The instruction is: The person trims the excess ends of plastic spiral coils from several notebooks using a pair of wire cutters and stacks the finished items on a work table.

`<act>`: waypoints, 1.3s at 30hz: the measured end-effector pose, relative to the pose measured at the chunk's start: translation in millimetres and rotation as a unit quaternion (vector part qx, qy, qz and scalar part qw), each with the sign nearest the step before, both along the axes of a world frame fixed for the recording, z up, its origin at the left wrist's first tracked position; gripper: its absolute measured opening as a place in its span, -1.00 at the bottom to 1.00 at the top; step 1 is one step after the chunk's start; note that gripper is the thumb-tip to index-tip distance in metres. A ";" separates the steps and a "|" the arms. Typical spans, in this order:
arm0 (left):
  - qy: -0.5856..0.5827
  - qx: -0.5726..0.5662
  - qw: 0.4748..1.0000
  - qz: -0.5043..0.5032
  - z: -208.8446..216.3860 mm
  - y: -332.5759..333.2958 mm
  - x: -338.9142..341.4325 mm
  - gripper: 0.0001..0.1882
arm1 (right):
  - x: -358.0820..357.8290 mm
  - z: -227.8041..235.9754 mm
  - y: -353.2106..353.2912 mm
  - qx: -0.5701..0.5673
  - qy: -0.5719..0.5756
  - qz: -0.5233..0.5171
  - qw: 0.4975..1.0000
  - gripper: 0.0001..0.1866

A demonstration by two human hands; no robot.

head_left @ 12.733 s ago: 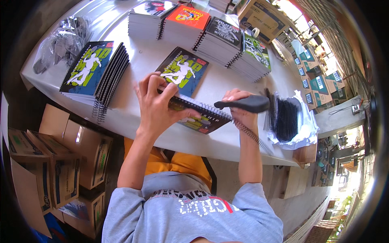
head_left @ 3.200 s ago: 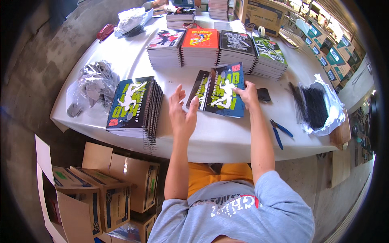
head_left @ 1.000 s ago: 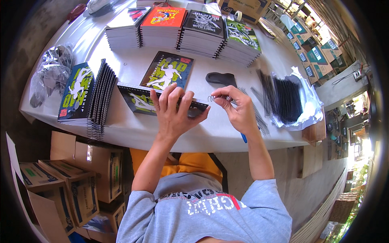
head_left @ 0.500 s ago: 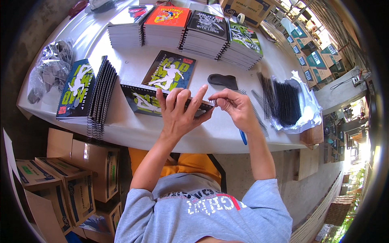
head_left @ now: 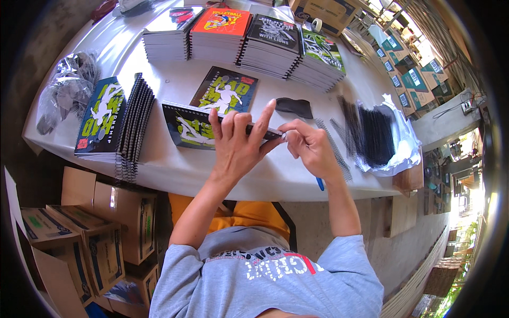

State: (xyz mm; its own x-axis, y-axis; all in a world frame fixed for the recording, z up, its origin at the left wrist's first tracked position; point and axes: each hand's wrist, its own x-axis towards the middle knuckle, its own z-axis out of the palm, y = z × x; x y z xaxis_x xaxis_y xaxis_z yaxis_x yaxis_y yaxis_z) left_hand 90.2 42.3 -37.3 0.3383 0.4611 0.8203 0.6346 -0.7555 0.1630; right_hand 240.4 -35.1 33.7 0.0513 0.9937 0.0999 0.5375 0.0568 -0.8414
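In the head view, you hold a notebook (head_left: 184, 128) in front of you, over the near half of the white-covered table (head_left: 175, 172). It stands on edge and tilts, its punched binding edge upward and sloping down toward your right. The cover facing you is dark along that edge, where a row of small holes shows at the left end; below come bold lime-green lettering and a white figure lying sideways. A thin line of pale pages shows behind the cover. Your fingers hide much of its right half, and you cannot tell whether its lower edge touches the table.

Your left hand (head_left: 235, 139) grips the notebook toward its right end, thumb low, index finger stretched upward, the others bent over the binding edge. Your right hand (head_left: 312, 147) has thumb and index finger pinched together at the right end of that edge, on a small bit of wire coil (head_left: 284, 137), mostly hidden.

Just behind lies a second notebook (head_left: 225, 89), flat, with a similar white figure and green lettering on blue. Left of your hands stands a notebook stack (head_left: 101, 117), dark coils along its right side. Behind your right hand lies a black pad (head_left: 294, 107); farther right, a heap of black coils (head_left: 375, 132) rests on crumpled white wrapping (head_left: 408, 151).
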 end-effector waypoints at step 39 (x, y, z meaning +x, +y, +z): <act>-0.097 -0.048 0.993 -0.038 8.8 -22.1 -41.1 -0.44 | 58.4 -42.0 64.5 0.180 0.342 -0.055 0.920 -0.73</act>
